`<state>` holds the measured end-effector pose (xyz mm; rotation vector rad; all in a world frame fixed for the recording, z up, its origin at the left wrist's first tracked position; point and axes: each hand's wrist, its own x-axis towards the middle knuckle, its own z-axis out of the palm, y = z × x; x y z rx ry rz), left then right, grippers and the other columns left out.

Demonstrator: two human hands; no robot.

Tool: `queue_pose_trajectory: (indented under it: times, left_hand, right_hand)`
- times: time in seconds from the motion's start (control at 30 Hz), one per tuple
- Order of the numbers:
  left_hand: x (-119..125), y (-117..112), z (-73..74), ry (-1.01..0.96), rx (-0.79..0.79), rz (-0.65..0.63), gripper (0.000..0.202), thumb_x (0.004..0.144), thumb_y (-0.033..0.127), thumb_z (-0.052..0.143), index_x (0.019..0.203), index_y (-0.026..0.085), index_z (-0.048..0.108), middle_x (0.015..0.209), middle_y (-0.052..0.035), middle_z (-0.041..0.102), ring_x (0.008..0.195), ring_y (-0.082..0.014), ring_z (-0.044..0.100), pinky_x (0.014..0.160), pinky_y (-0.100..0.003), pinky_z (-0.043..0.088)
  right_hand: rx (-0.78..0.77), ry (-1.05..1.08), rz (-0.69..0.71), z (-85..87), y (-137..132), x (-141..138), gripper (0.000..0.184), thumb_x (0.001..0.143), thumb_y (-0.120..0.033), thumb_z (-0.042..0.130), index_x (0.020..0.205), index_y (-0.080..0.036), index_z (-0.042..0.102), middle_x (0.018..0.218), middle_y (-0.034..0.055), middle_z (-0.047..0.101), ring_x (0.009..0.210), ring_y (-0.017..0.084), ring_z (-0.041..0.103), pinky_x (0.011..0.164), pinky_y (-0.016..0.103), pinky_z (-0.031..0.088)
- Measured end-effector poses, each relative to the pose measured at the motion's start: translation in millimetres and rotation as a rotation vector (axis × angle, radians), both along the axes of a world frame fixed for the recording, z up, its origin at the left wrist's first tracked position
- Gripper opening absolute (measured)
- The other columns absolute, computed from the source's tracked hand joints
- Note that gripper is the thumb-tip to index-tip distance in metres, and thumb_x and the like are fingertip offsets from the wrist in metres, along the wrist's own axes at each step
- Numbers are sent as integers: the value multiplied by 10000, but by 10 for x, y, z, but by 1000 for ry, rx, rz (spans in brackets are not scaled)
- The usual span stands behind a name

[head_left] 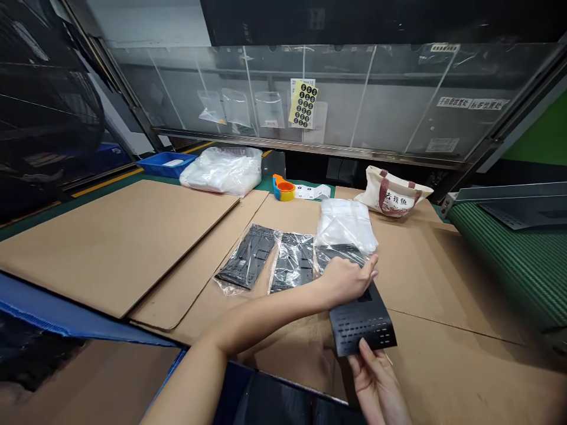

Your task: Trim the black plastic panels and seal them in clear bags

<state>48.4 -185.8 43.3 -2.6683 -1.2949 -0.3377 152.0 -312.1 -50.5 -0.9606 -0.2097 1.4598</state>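
Both hands' fingers (pixel 370 267) closed on black perforated panel (pixel 363 321): left hand (pixel 346 282) atop, right hand (pixel 376 378) beneath.

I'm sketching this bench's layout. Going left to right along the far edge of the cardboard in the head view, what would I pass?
Blue tray, white plastic bundle, orange tape roll, printed paper strip, tote bag

Bagged black panel (pixel 339 255) — one end hidden under the left hand (pixel 348 282).
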Motion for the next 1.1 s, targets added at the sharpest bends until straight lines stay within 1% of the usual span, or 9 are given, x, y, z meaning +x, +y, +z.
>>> queue_pose_trajectory:
  times: [0.13,0.27,0.37,0.57,0.7,0.83,0.97,1.03,1.1]
  left_hand:
    - [40,-162,8,18,107,-34,464,998,321,375,1407,120,463,560,-62,670,478,-209,655,426,-262,408]
    - [45,-336,5,-15,179,-88,462,1007,324,340,1394,115,479,544,-42,650,427,-177,614,376,-252,353]
    - [26,-439,-25,-22,274,-95,454,1012,314,322,1385,121,494,504,-20,601,370,-145,550,349,-242,302]
    - [-32,-609,2,-128,541,-90,433,979,233,370,1345,68,531,452,25,455,330,-113,427,323,-251,235]
    - [-119,-730,5,-170,543,-120,451,915,132,386,1314,-30,523,477,36,429,353,-108,398,336,-264,243]
    - [-268,-844,-181,-204,403,-208,471,888,57,342,1329,-36,479,523,21,493,410,-130,455,373,-271,300]
    - [-495,-879,-355,-536,50,-361,472,940,96,351,1409,109,406,565,43,556,444,-114,477,435,-232,358]
    - [-594,-821,-364,-832,-202,-250,402,965,195,421,1364,187,474,630,30,593,521,-108,535,523,-219,423]
    - [-655,-711,-328,-1214,-471,-86,375,940,342,531,1294,216,540,807,-23,659,723,-136,628,668,-242,493]
  right_hand:
    - [24,5,-142,144,56,-127,352,542,-294,906,843,-263,728,875,-52,767,787,122,721,713,187,607]
    - [79,-57,1,223,170,-150,321,589,-288,872,877,-243,736,865,-22,761,782,140,710,721,204,600]
    - [172,-143,-44,227,270,-100,247,718,-369,762,928,-242,732,877,-10,748,829,142,691,766,214,580]
    - [179,-324,37,295,254,-118,192,635,-286,806,781,-190,727,678,-7,679,603,132,600,506,192,522]
    - [160,-272,25,409,246,-178,216,549,-290,853,655,-202,687,574,-29,609,545,125,566,442,190,483]
    - [139,-188,-187,457,337,-163,274,524,-343,876,698,-222,703,650,-33,672,585,103,604,556,182,520]
    - [234,-331,-218,437,387,-56,243,600,-388,852,709,-215,721,724,3,729,686,146,662,710,257,555]
    - [294,-424,-115,413,364,-12,232,669,-390,816,806,-217,746,826,39,757,821,201,694,845,345,549]
    - [340,-496,-1,387,315,-3,258,703,-389,793,903,-229,758,913,66,766,940,241,694,912,395,532]
